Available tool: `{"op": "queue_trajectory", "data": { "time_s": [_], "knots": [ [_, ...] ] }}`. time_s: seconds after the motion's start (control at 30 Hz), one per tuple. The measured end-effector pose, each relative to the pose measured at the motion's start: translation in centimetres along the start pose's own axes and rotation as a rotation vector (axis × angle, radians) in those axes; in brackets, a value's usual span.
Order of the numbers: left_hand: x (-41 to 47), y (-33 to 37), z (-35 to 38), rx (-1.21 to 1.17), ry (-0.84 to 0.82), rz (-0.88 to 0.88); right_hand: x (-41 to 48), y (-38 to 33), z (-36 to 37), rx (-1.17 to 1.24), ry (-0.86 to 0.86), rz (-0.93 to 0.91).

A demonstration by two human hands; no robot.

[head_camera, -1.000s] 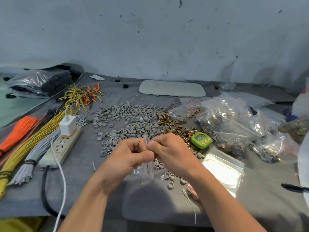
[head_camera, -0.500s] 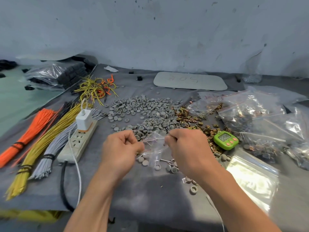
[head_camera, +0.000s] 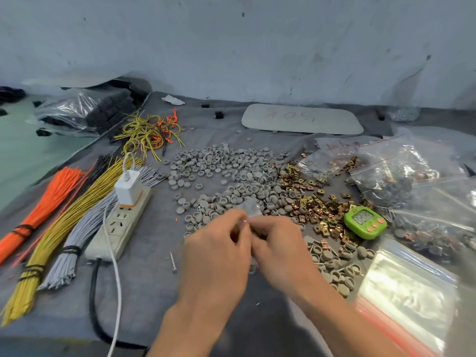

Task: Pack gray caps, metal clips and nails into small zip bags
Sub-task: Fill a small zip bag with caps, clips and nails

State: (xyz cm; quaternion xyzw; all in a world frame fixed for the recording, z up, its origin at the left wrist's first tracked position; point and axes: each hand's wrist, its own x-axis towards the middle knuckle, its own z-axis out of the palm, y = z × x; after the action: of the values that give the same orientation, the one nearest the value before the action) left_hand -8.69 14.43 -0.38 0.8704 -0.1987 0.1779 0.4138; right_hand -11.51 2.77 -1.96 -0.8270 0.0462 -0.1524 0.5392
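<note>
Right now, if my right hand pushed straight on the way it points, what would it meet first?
The right hand points away and leftward, so it would first meet the small zip bag pinched between it and the left hand. Past those, probably the gray caps; depth is unclear.

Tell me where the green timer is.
In the head view, the green timer lies right of centre, beside the metal clips and just beyond the empty zip bags.
</note>
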Motion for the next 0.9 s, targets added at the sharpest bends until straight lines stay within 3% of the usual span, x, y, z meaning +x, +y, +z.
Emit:
{"op": "queue_trajectory", "data": {
  "time_s": [0.1, 0.17, 0.27, 0.4, 0.5, 0.67, 0.73, 0.83, 0.9],
  "knots": [
    [-0.1, -0.2, 0.3, 0.010, -0.030, 0.058, 0.7, 0.3, -0.3, 0.557, -0.090, 0.386],
    [0.1, -0.3, 0.4, 0.031, -0.075, 0.065, 1.3, 0.3, 0.0, 0.874, -0.039, 0.523],
    [0.4, -0.6, 0.7, 0.113, -0.108, 0.106, 2.1, 0.2, 0.4, 1.183, 0.049, 0.592],
    [0.1, 0.2, 1.8, 0.182, -0.120, 0.152, 2.5, 0.2, 0.4, 1.349, 0.087, 0.626],
    [-0.5, 1.4, 2.8, 0.139, -0.085, 0.192, 2.2, 0.1, 0.1, 1.322, 0.145, 0.683],
    [-0.6, 2.0, 2.8, 0.034, -0.076, 0.136, 1.6, -0.1, -1.6, 1.088, -0.178, 0.596],
    [-0.5, 1.5, 1.8, 0.009, -0.135, 0.161, 1.7, -0.1, -2.4, 0.936, -0.207, 0.515],
    [0.1, -0.1, 0.6, 0.175, -0.255, 0.306, 1.7, -0.2, -3.0, 0.682, -0.202, 0.390],
    [0.6, -1.0, 0.7, 0.320, -0.357, 0.351, 1.7, 0.3, -2.7, 0.617, -0.200, 0.421]
  ]
}}
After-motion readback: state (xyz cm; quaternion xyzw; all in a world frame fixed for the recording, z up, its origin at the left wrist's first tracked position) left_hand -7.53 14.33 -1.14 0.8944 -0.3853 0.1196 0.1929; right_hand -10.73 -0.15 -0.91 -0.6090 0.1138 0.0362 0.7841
